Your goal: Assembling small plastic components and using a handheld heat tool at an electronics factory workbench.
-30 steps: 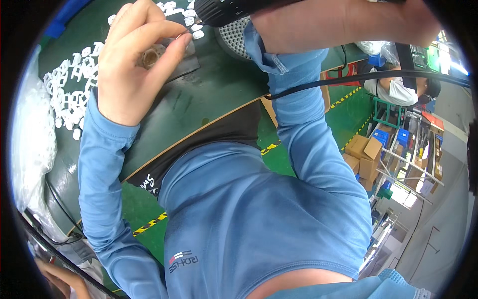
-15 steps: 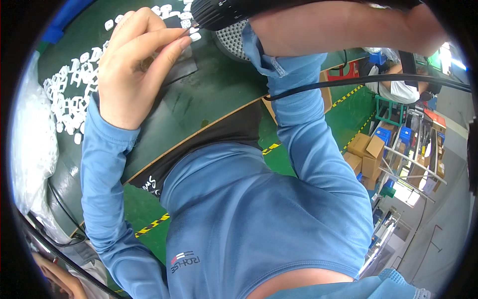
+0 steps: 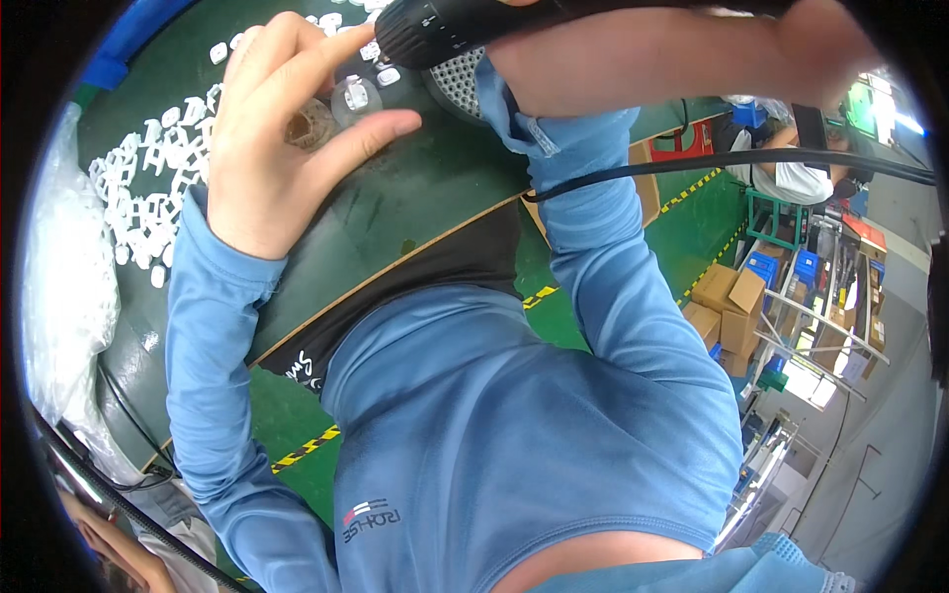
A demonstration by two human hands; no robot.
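My right hand wraps round a black electric screwdriver at the top, its nose toward the left. My left hand is open, thumb stretched out and apart from the fingers. Its index finger reaches the screwdriver's nose, which hides the fingertip. Between thumb and index finger, a small white part lies on a round, clear-looking piece on the green table. A brownish round thing shows partly behind the left hand. Small white plastic parts lie heaped left of that hand.
A perforated grey metal disc stands below the screwdriver. Clear plastic bags line the table's left side. A black cable crosses over my right sleeve. Cardboard boxes and shelving are at right; other people sit nearby.
My left thumb and index finger have parted from a pinch near the screwdriver tip. The grey flat piece beneath them no longer shows; the white part on the round piece does.
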